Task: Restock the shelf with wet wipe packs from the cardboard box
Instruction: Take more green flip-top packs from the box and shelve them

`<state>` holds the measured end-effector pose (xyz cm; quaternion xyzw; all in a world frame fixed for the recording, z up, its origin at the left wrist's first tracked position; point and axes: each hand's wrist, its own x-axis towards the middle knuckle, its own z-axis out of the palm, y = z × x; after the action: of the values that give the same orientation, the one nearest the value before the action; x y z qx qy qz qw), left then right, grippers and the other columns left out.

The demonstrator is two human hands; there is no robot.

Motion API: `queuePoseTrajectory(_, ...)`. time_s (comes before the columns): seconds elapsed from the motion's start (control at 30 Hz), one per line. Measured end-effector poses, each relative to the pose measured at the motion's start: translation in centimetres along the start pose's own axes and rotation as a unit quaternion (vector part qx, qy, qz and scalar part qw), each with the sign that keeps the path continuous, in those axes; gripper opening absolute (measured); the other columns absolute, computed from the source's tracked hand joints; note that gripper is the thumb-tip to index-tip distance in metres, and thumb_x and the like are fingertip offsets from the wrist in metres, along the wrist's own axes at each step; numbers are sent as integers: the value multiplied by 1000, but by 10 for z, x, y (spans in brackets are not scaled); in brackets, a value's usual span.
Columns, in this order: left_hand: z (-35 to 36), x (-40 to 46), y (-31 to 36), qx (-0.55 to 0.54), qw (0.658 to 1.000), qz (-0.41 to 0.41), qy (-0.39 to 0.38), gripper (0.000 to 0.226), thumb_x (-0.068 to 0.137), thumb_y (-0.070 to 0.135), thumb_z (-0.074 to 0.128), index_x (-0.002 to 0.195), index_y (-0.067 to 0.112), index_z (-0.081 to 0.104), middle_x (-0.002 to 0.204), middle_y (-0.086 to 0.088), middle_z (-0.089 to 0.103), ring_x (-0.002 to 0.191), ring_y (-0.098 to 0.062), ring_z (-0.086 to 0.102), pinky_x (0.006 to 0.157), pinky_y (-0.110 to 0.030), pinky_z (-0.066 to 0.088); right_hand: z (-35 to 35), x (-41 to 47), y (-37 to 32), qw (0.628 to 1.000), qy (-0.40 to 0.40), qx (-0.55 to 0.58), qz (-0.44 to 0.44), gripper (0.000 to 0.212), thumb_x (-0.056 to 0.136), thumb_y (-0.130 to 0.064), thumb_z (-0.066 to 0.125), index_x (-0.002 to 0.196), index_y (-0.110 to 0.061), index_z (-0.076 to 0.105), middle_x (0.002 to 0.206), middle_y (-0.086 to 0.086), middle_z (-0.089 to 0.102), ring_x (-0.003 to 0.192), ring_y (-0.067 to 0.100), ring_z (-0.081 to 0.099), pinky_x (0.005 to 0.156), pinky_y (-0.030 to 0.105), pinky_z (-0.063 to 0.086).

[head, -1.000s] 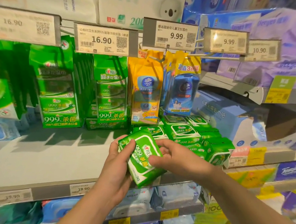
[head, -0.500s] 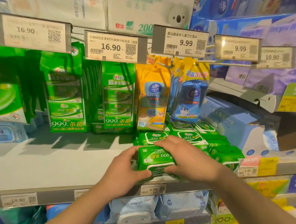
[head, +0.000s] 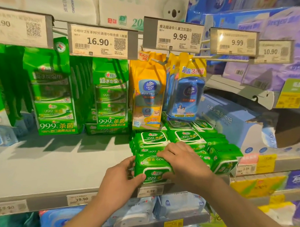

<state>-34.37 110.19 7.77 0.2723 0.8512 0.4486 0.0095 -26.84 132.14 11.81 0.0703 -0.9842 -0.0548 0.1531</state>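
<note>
The shelf [head: 51,162] stood in front of me, pale and bare on its left half, price tags along its front edge. Green multipacks [head: 55,103] hung from pegs above it, with yellow packs [head: 148,93] and blue packs [head: 188,97] hanging beside them. On the shelf's right part sat a cluster of green wet wipe packs [head: 189,136] — stacked in rows. The front wet wipe pack [head: 151,169] lay at the shelf edge, just before the stack, above a 6.99 tag [head: 150,191]. My left hand [head: 120,180] gripped its left end, thumb on the front. My right hand [head: 182,163] pressed on its top and right side, fingers curled round it.
</note>
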Motion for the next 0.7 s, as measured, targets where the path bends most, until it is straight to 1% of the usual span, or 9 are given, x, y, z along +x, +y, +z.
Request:
queuePoseTrajectory(0.03,1,0,2,23,1000,4,-6,51,89,33,78,134,44,58,99,22,72,83,8,67,69,-4,44,1,0,-1,1000,6,-3,2,71,75,-39,87,138,-22,59,121,0,58,115,26,54,109,45,39)
queuePoseTrajectory(0.1,4,0,6,64,998,6,-17,48,93,39,71,139,41,57,107,13,76,94,-5,69,77,-18,50,2,0,-4,1000,4,-2,19,70,76,-39,85,138,-23,58,122,-1,57,117,26,54,115,49,36)
queuePoseTrajectory(0.13,6,1,6,74,997,1,-19,47,94,41,68,140,41,57,108,11,77,98,-9,69,77,-22,50,3,0,-5,1000,6,-5,26,69,76,-40,83,139,-23,57,122,-1,56,118,26,53,116,52,35)
queuePoseTrajectory(0.2,9,1,5,88,996,-8,-24,49,96,45,64,144,41,53,109,10,76,100,-12,69,78,-24,51,6,-2,-9,999,12,-10,42,68,74,-40,78,137,-22,57,121,-1,54,116,26,53,116,57,35)
queuePoseTrajectory(0.37,14,-2,1,88,996,-18,-18,55,97,50,60,149,40,47,113,8,76,104,-17,70,85,-32,55,22,-6,-24,994,46,12,94,69,68,-35,65,136,-23,57,123,-3,54,119,25,53,121,63,25)
queuePoseTrajectory(0.47,18,-7,2,100,995,-9,-4,52,99,51,55,150,42,43,110,7,76,100,-18,69,81,-37,55,28,-6,-33,987,90,34,125,66,66,-32,60,131,-21,63,117,-1,59,114,25,57,117,66,30)
queuePoseTrajectory(0.57,20,-11,5,104,994,-7,6,48,101,47,53,148,43,43,105,8,74,95,-17,67,76,-36,54,31,-7,-40,979,125,65,148,63,74,-42,46,129,-19,67,111,-1,61,109,24,59,114,64,36)
queuePoseTrajectory(0.63,22,-13,8,95,995,-10,15,47,101,44,55,147,45,43,102,10,74,93,-15,67,74,-34,53,33,-10,-39,975,143,86,147,61,79,-41,45,129,-16,68,107,0,60,105,25,60,111,59,40)
queuePoseTrajectory(0.7,23,-13,11,78,997,-15,23,47,101,41,58,146,45,46,102,11,75,94,-14,68,76,-33,54,36,-11,-36,970,170,107,137,57,82,-38,47,129,-13,68,105,2,60,101,26,59,103,51,45)
